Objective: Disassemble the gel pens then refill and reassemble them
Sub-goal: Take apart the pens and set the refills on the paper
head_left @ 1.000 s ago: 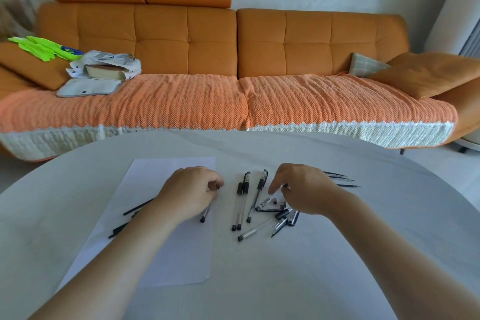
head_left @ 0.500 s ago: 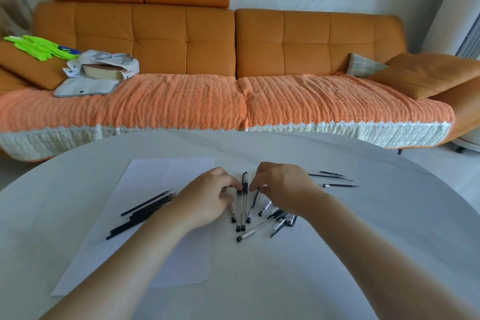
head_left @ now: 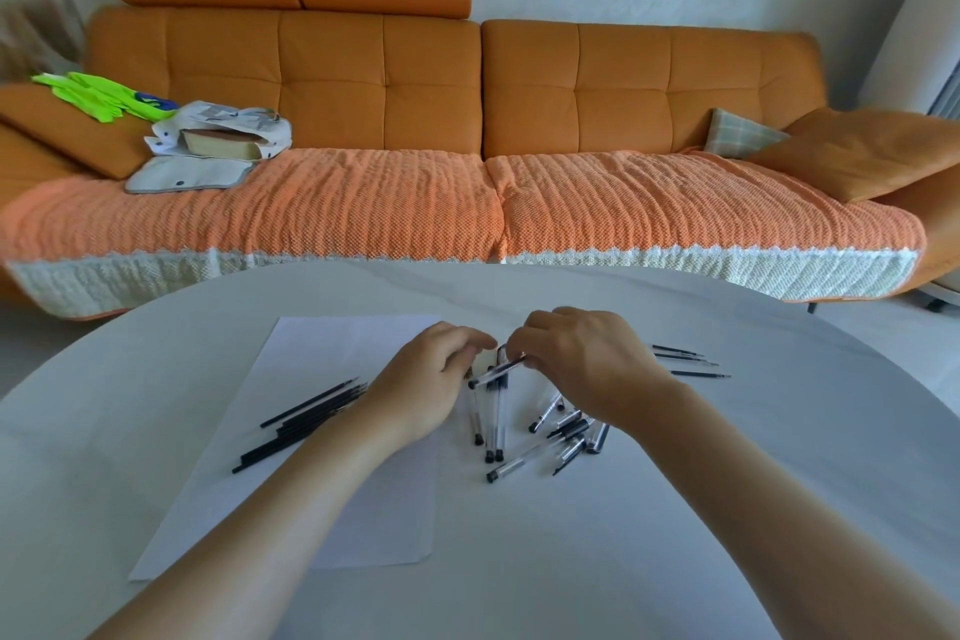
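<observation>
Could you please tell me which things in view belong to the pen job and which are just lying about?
Job: gel pen pinched by the right hand; loose pens and parts; refills on the paper; further refills to the right.
Lying about: green gloves; bag with a book; grey pouch, all on the sofa.

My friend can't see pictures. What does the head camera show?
Over a white table, the right hand pinches a gel pen at a slant, the left hand close beside it. More pens lie nearby, black refills on a paper sheet, an orange sofa behind.
</observation>
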A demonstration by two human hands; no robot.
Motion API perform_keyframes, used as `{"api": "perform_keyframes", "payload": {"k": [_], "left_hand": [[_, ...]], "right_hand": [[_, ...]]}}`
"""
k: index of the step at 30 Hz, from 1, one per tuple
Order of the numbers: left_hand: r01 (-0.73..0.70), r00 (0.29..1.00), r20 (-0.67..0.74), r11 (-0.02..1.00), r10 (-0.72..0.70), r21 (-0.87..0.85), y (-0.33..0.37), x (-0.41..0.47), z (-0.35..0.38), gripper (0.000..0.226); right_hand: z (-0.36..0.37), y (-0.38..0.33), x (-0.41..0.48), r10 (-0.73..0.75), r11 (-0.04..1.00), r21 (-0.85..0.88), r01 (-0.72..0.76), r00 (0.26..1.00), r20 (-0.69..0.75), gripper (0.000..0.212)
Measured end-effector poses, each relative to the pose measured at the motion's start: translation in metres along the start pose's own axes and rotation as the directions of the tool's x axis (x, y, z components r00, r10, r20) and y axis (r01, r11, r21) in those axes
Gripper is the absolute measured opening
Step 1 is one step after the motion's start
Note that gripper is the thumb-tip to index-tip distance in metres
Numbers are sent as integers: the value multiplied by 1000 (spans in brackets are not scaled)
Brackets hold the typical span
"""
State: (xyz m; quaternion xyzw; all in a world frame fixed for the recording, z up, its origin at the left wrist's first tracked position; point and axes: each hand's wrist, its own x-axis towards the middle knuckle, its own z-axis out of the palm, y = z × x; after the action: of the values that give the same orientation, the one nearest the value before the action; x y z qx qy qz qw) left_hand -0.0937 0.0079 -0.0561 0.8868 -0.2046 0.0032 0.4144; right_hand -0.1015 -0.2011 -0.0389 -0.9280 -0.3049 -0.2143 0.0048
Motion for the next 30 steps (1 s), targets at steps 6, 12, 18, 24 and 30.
{"api": "perform_keyframes", "payload": {"k": [6,12,18,24,30], "left_hand": [[-90,994,67,984,81,151,15,-4,-20,20],[-278,942,-46,850,333,447,9,1,-27,24],[-340,888,3,654,459,675,10,-2,-18,10],[-330,933,89,729,349,600,18,-4,1,14],[-396,886,56,689,460,606,14,-2,-6,7]], "right_hand": [[-8,-9,1,52,998,35,-50,995,-81,17],[-11,-12,-1,199,938,248,-242,962,188,28],[-10,-16,-1,252,909,273,-315,937,242,25],[-8,-21,-7,224,925,250,-286,942,249,21],[-14,-19,-10,212,930,268,-253,962,171,25]]}}
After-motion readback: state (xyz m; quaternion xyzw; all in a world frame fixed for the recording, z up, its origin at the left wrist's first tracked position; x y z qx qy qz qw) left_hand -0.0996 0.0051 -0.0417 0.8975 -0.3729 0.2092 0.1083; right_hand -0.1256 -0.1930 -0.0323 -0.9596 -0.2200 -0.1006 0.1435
